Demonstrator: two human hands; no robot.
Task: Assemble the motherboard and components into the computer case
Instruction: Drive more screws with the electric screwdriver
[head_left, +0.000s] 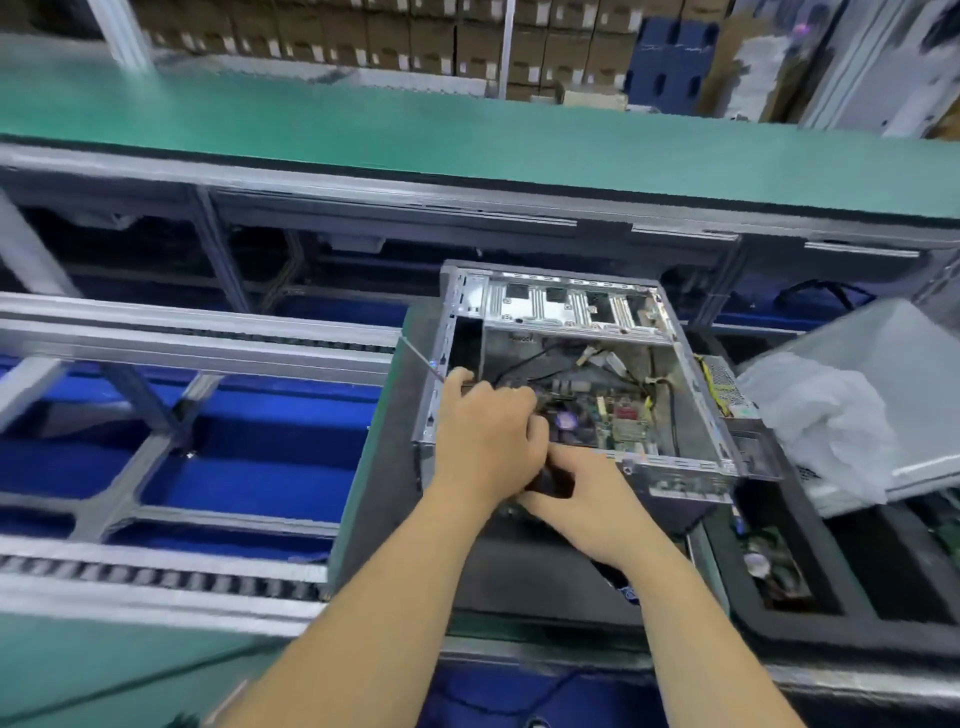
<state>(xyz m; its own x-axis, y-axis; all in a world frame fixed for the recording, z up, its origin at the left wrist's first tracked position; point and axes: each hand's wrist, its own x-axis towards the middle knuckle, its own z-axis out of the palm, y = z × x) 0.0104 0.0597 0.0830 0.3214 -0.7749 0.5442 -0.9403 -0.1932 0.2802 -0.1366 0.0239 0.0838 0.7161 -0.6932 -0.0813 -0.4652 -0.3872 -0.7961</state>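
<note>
The open computer case (571, 374) lies on its side on the counter (545, 571), its long axis running away from the person. The motherboard (618, 421) sits inside at the near end — just beyond both hands. The left hand (488, 431) reaches over the near wall with fingers curled; the right hand (587, 499) pinches a small dark part (545, 480) at that rim, nearer the board.
</note>
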